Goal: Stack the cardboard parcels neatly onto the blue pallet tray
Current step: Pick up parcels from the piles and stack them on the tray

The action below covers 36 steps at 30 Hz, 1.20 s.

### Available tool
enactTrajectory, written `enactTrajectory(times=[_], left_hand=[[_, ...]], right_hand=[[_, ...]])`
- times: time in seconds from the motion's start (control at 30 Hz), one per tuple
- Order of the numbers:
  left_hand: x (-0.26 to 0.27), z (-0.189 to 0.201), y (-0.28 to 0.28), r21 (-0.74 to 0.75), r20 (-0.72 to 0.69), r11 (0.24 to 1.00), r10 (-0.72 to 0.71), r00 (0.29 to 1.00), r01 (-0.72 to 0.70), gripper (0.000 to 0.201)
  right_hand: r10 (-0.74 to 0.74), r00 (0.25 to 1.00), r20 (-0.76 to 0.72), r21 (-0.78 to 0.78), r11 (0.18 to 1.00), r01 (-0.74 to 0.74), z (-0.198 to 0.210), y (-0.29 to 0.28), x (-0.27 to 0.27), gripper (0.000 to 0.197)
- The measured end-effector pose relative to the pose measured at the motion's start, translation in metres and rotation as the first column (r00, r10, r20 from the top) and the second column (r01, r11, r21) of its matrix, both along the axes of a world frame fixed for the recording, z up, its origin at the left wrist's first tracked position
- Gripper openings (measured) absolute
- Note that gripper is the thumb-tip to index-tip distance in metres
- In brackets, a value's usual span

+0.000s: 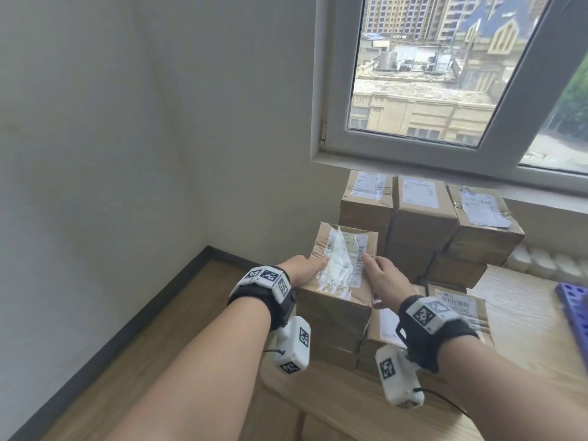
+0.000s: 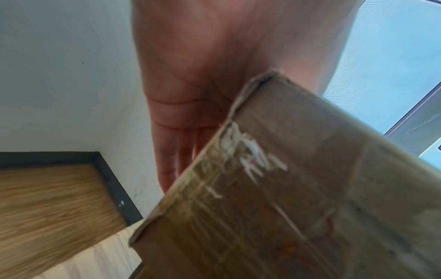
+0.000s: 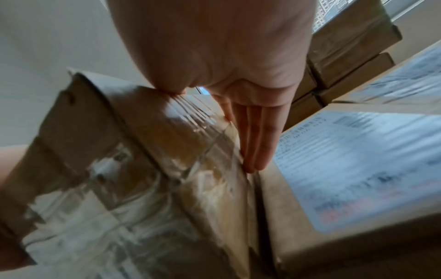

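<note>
A cardboard parcel (image 1: pixel 334 307) with a crumpled, taped label on top sits between my two hands at the left end of the wooden table (image 1: pixel 525 332). My left hand (image 1: pixel 302 268) lies flat against its left side, fingers (image 2: pixel 167 160) straight down and thumb on the top edge. My right hand (image 1: pixel 381 278) presses on its right side with straight fingers (image 3: pixel 257 141), thumb on the label. The parcel (image 2: pixel 310 188) (image 3: pixel 143 169) stands over another box; whether it touches that box I cannot tell. A corner of the blue pallet tray (image 1: pixel 576 310) shows at the far right.
A stack of labelled parcels (image 1: pixel 423 224) rises behind, under the window sill (image 1: pixel 477 173). A lower labelled parcel (image 1: pixel 461 310) lies just right of my right wrist. A white wall (image 1: pixel 127 154) and wood floor (image 1: pixel 127 361) are on the left.
</note>
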<state>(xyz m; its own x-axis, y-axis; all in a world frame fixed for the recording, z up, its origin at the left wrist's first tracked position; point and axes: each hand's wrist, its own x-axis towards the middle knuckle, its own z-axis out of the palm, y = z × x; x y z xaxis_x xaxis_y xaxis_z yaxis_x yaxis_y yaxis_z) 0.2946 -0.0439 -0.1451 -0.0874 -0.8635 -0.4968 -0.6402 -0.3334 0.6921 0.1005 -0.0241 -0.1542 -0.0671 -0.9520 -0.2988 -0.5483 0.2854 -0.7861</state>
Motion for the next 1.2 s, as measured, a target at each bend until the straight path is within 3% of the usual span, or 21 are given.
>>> enactTrajectory(times=[0.13,0.23,0.3,0.4,0.47,0.63,0.7,0.8,0.93,1.07,1.2], left_hand=[[0.0,-0.01,-0.001,-0.012,-0.034,1.0,0.001,0.999,-0.002,0.125],[0.001,-0.013,0.0,-0.018,-0.098,0.999,0.042,0.994,-0.044,0.121],[0.001,0.001,0.012,-0.021,-0.164,0.997,0.069,0.984,-0.073,0.096],[0.001,0.011,0.024,-0.034,-0.246,0.995,0.081,0.966,-0.092,0.045],[0.002,0.013,0.03,-0.048,-0.28,0.995,0.07,0.957,-0.087,0.036],[0.0,0.017,0.037,-0.101,-0.335,0.993,0.018,0.942,-0.055,0.023],[-0.005,0.021,0.041,-0.143,-0.335,0.989,-0.006,0.942,-0.044,0.028],[-0.017,0.022,0.046,-0.178,-0.326,0.984,-0.045,0.944,-0.014,0.056],[-0.044,0.017,0.055,-0.148,-0.447,0.989,-0.059,0.893,-0.009,0.085],[-0.078,0.022,0.069,-0.115,-0.535,0.99,-0.136,0.834,0.087,0.072],[-0.114,0.018,0.073,-0.138,-0.494,0.967,-0.253,0.832,0.213,0.095]], right_hand=[[-0.037,0.995,0.094,-0.041,0.998,0.041,-0.007,0.008,-0.002,0.046],[-0.053,0.98,0.194,-0.052,0.997,0.064,-0.008,0.013,0.0,0.039],[-0.058,0.967,0.248,-0.066,0.995,0.076,-0.007,0.016,0.001,0.04],[-0.07,0.941,0.332,-0.092,0.99,0.106,-0.008,0.021,-0.001,0.061],[-0.071,0.934,0.35,-0.113,0.987,0.117,-0.007,0.025,-0.001,0.074],[-0.083,0.916,0.391,-0.187,0.968,0.167,0.004,0.043,-0.002,0.068],[-0.11,0.9,0.421,-0.206,0.955,0.213,0.007,0.051,-0.005,0.069],[-0.141,0.888,0.439,-0.233,0.936,0.263,0.009,0.063,-0.014,0.073],[-0.219,0.886,0.408,-0.246,0.909,0.338,0.017,0.08,-0.033,0.096],[-0.31,0.874,0.374,-0.25,0.874,0.417,0.02,0.105,-0.065,0.108],[-0.374,0.836,0.401,-0.227,0.844,0.486,0.021,0.13,-0.098,0.083]])
